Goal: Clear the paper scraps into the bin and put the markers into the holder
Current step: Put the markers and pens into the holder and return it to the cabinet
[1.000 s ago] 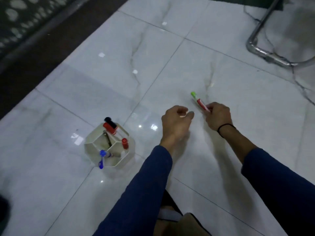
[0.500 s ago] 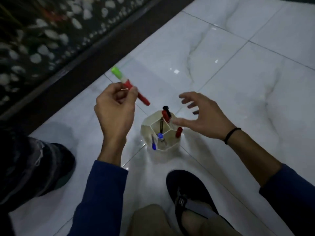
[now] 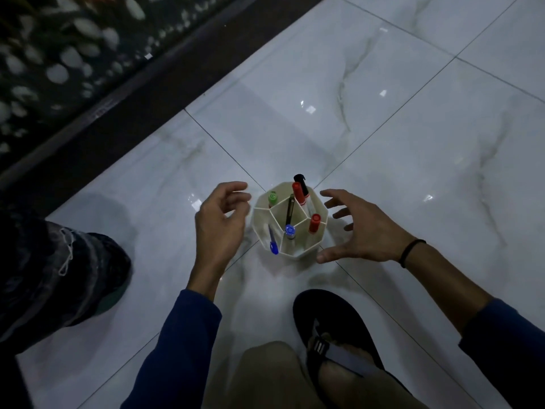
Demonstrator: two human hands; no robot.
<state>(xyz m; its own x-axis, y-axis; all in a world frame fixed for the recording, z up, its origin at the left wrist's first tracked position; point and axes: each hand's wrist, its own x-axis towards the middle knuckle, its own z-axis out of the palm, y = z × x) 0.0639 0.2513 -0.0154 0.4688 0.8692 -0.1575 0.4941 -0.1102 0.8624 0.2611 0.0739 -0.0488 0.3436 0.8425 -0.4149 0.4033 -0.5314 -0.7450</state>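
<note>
A cream, many-sided holder [image 3: 320, 209] with several compartments stands on the white marble floor. A green-capped marker [image 3: 272, 198] stands in its left compartment. Two red-capped markers [image 3: 314, 222], a black-capped one [image 3: 301, 181], a dark pen [image 3: 290, 209] and blue pens [image 3: 273, 245] fill other compartments. My left hand [image 3: 219, 224] hovers just left of the holder, fingers loosely curled, holding nothing. My right hand [image 3: 361, 231] hovers just right of it with fingers spread. No paper scraps or bin are in view.
A dark sandal on a foot [image 3: 333, 335] and a knee lie just below the holder. A dark bundle of cloth [image 3: 56, 276] sits at the left. A dark border strip [image 3: 153, 90] and a pebble bed run along the upper left.
My left hand held the green-capped marker above the holder half a second ago; the marker now stands in the holder and the hand is empty. My right hand has stayed beside the holder.
</note>
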